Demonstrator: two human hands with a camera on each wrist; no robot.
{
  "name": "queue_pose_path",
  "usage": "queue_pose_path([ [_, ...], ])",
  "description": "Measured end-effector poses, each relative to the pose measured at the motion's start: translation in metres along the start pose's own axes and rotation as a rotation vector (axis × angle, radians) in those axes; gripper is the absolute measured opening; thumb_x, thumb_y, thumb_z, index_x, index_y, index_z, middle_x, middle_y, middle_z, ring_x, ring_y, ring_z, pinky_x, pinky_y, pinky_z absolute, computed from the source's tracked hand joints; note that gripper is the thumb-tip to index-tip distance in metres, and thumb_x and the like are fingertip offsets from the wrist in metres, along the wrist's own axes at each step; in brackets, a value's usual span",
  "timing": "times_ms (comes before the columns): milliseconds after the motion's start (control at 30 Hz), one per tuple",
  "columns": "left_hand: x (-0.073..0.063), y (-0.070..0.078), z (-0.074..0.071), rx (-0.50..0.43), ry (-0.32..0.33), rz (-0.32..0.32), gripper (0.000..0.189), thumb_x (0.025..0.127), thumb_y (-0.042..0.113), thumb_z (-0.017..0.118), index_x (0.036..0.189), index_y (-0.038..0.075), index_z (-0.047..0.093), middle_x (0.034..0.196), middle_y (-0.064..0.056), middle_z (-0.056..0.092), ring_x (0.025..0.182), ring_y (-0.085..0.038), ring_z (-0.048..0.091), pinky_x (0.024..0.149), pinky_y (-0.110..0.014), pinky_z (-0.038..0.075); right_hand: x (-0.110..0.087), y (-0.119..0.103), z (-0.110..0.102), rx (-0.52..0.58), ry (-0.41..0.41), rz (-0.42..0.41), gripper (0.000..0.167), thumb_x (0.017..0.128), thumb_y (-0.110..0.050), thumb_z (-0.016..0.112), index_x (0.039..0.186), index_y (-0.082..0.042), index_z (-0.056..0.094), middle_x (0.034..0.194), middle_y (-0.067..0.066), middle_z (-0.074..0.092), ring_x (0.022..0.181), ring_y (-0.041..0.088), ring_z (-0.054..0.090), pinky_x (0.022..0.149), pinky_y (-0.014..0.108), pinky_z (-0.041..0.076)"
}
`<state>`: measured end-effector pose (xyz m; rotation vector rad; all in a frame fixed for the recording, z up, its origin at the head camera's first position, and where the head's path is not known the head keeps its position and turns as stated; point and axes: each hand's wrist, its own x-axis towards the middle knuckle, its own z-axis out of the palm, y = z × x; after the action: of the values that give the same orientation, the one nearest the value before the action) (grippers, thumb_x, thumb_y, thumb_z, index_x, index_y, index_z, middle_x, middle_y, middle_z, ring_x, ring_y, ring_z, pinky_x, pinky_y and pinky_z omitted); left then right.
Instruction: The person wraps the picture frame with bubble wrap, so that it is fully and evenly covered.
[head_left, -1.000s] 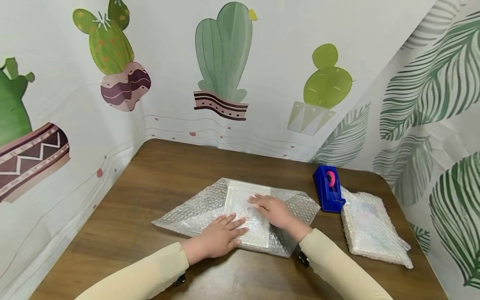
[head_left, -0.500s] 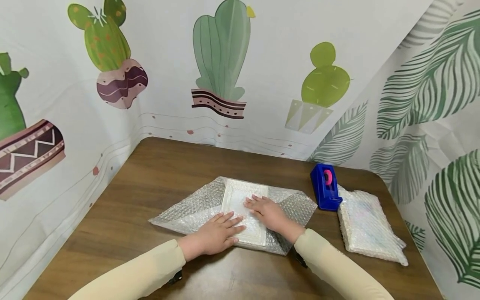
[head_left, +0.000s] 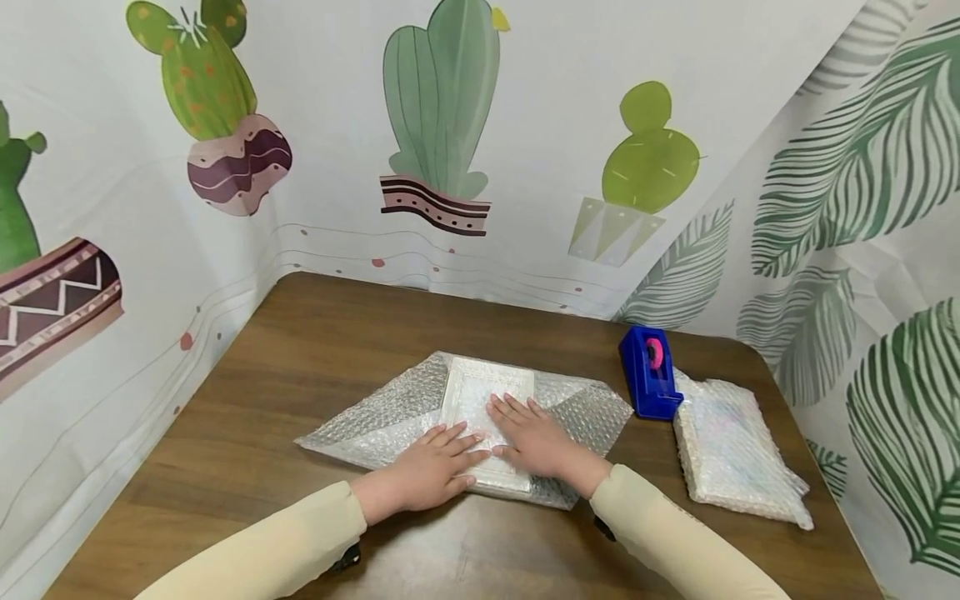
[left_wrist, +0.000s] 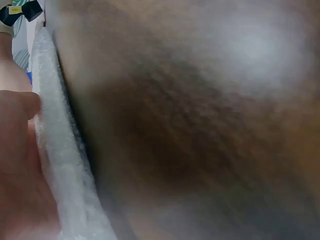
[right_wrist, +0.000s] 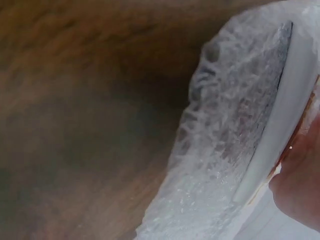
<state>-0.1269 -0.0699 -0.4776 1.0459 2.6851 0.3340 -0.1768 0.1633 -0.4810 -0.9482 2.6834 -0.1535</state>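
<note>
A white rectangular picture frame lies among bubble wrap, which spreads in wide flaps to its left and right. Across the lower left of the frame rests my left hand, palm down with the fingers spread. My right hand lies flat on the frame's right half, its thumb close to the left hand's fingertips. In the left wrist view, the left hand lies along the wrap's thick edge. The right wrist view shows the frame's white side beside crinkled wrap, with part of the right hand.
A blue tape dispenser with a pink core stands at the back right of the brown wooden table. Next to it lies a flat bundle in bubble wrap, near the table's right edge. A patterned cloth wall rises behind the table.
My right hand has shifted slightly toward me over the frame, and its thumb now reaches out toward the left hand. My left hand stays on the frame. The head view has moved slightly.
</note>
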Motion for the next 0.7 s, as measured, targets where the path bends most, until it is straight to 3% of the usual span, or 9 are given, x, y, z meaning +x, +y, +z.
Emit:
queue_pose_path([
  [67, 0.001, -0.001, 0.001, -0.024, 0.046, 0.021, 0.047, 0.105, 0.037, 0.053, 0.148, 0.02, 0.055, 0.161, -0.006, 0.048, 0.153, -0.034, 0.039, 0.124, -0.056, 0.032, -0.002, -0.001, 0.0, -0.009, -0.001, 0.009, 0.068, 0.106, -0.038, 0.051, 0.161, -0.007, 0.029, 0.171, 0.01, 0.024, 0.159, 0.032, 0.025, 0.129, 0.057, 0.021],
  [200, 0.002, -0.002, 0.004, -0.046, 0.207, 0.057, 0.049, 0.095, 0.035, 0.07, 0.138, 0.012, 0.06, 0.15, -0.018, 0.055, 0.138, -0.038, 0.054, 0.114, -0.055, 0.046, -0.003, -0.003, -0.002, -0.013, -0.002, 0.012, 0.067, 0.106, -0.039, 0.05, 0.161, -0.007, 0.03, 0.171, 0.01, 0.024, 0.16, 0.032, 0.024, 0.129, 0.057, 0.021],
  [267, 0.002, -0.003, 0.005, -0.03, 0.283, 0.057, 0.059, 0.089, 0.038, 0.077, 0.137, 0.009, 0.057, 0.143, -0.021, 0.054, 0.131, -0.037, 0.057, 0.108, -0.051, 0.052, 0.0, -0.004, -0.002, -0.013, -0.005, 0.011, 0.067, 0.106, -0.04, 0.049, 0.162, -0.007, 0.029, 0.172, 0.01, 0.024, 0.16, 0.032, 0.024, 0.13, 0.056, 0.02],
  [333, 0.002, -0.003, 0.006, 0.001, 0.315, 0.046, 0.074, 0.084, 0.045, 0.08, 0.141, 0.007, 0.052, 0.144, -0.022, 0.05, 0.132, -0.038, 0.055, 0.107, -0.05, 0.053, 0.002, -0.005, -0.002, -0.022, -0.008, 0.016, 0.068, 0.107, -0.041, 0.048, 0.162, -0.008, 0.029, 0.172, 0.009, 0.023, 0.16, 0.031, 0.023, 0.13, 0.056, 0.019],
  [400, 0.004, -0.002, 0.006, 0.041, 0.284, 0.02, 0.092, 0.081, 0.055, 0.078, 0.149, 0.004, 0.045, 0.152, -0.024, 0.045, 0.141, -0.039, 0.048, 0.112, -0.051, 0.049, 0.004, -0.006, -0.002, -0.034, -0.007, 0.02, 0.068, 0.107, -0.042, 0.047, 0.162, -0.008, 0.028, 0.172, 0.008, 0.022, 0.16, 0.03, 0.023, 0.13, 0.055, 0.019],
  [500, 0.007, 0.004, 0.005, 0.078, 0.171, -0.021, 0.109, 0.081, 0.066, 0.072, 0.16, 0.003, 0.031, 0.166, -0.023, 0.032, 0.153, -0.039, 0.034, 0.123, -0.053, 0.037, 0.004, -0.006, -0.003, -0.038, 0.002, 0.016, 0.068, 0.106, -0.043, 0.048, 0.161, -0.008, 0.03, 0.172, 0.008, 0.023, 0.16, 0.031, 0.024, 0.13, 0.055, 0.02],
  [600, 0.012, 0.011, 0.007, 0.098, 0.083, -0.042, 0.11, 0.086, 0.071, 0.064, 0.162, 0.003, 0.024, 0.171, -0.017, 0.023, 0.159, -0.035, 0.025, 0.126, -0.053, 0.031, 0.002, -0.007, -0.002, -0.022, 0.009, 0.021, 0.068, 0.105, -0.042, 0.05, 0.16, -0.006, 0.033, 0.171, 0.009, 0.026, 0.159, 0.031, 0.026, 0.13, 0.055, 0.021],
  [700, 0.016, 0.017, 0.011, 0.13, 0.069, -0.061, 0.104, 0.09, 0.071, 0.058, 0.161, 0.002, 0.026, 0.171, -0.015, 0.024, 0.159, -0.031, 0.026, 0.127, -0.05, 0.03, -0.001, -0.005, -0.001, -0.016, 0.014, 0.03, 0.068, 0.105, -0.043, 0.052, 0.159, -0.006, 0.034, 0.17, 0.009, 0.027, 0.159, 0.031, 0.027, 0.129, 0.056, 0.022],
])
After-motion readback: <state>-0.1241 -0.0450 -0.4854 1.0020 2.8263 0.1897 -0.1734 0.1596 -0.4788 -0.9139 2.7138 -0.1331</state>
